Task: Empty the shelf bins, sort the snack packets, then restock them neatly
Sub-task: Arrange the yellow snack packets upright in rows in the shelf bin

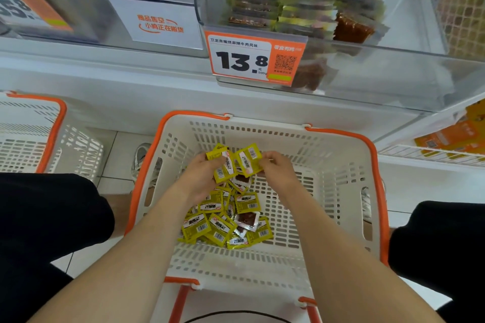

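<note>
White slatted plastic with an orange rim: a second shopping basket point(34, 136) sits off to the left on the tiled floor, nothing showing in it from here, most likely parked to take a different sort; above it a white card with orange lettering point(162, 23) stands in a shelf slot with no stock visible behind it, which suggests that spot is already cleared out.

Moving in, the person crouches with black-clad knees either side of the large white perforated basket with orange handles point(341, 139), kept between the legs, I'd say, so both arms drop straight into it; the left hand point(202, 176) is curled round a small bunch of flat yellow foil snack packets point(225, 172), barcodes up, overlapped like a fan, seemingly so they stack one way; the right hand point(275, 169) pinches the outer packet point(248, 160) of that bunch, either squaring it up or adding it, I cannot tell which.

Beneath the hands a loose heap of matching yellow packets point(223, 225) lies jumbled on the basket floor, a clear-windowed packet with brown contents point(248, 219) mixed in; that heap looks like the sorting yet to do.

Up on the shelf, an orange-and-white price tag point(252, 57) fronts a clear acrylic shelf bin point(409, 71) where green-edged packets in neat rows point(301, 0) stand on edge, presumably the tidy pattern being aimed for; one dark red pouch point(351, 27) leans loose at the front; orange boxes point(451, 136) sit lower at far right.
</note>
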Motion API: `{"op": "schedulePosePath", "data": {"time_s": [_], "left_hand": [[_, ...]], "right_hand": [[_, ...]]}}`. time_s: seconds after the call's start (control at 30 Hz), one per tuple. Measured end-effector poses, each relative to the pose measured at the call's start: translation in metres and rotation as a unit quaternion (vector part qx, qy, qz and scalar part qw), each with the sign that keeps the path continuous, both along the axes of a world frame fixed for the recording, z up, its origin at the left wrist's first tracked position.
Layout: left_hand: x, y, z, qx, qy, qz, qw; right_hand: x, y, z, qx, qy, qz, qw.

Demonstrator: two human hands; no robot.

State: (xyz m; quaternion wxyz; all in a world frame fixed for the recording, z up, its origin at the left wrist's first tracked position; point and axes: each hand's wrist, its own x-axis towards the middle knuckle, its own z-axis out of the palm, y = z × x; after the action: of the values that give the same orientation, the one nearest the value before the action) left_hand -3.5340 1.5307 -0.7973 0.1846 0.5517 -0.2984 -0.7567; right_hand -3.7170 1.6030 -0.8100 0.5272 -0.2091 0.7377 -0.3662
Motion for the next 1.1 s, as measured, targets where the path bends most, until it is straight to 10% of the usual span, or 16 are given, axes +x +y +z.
{"op": "schedulePosePath", "data": {"time_s": [0.2, 0.5, 0.77, 1.0, 1.1], "left_hand": [[0.002, 0.002, -0.003, -0.026, -0.056, -0.027, 0.998], [-0.011, -0.001, 0.012, 0.103, 0.143, -0.003, 0.984], [0.018, 0.003, -0.003, 0.101, 0.125, -0.031, 0.986], [0.034, -0.001, -0.006, 0.111, 0.120, -0.040, 0.986], [0.037, -0.003, -0.008, 0.124, 0.144, -0.032, 0.981]], "right_hand": [[-0.005, -0.001, 0.014, -0.054, -0.126, 0.011, 0.990], [0.011, -0.011, 0.011, -0.094, 0.005, 0.136, 0.986], [0.019, 0.008, -0.029, -0.030, 0.198, 0.080, 0.977], [0.042, 0.040, -0.077, 0.180, 0.403, 0.425, 0.790], [0.044, 0.036, -0.079, 0.173, 0.402, 0.425, 0.792]]}}
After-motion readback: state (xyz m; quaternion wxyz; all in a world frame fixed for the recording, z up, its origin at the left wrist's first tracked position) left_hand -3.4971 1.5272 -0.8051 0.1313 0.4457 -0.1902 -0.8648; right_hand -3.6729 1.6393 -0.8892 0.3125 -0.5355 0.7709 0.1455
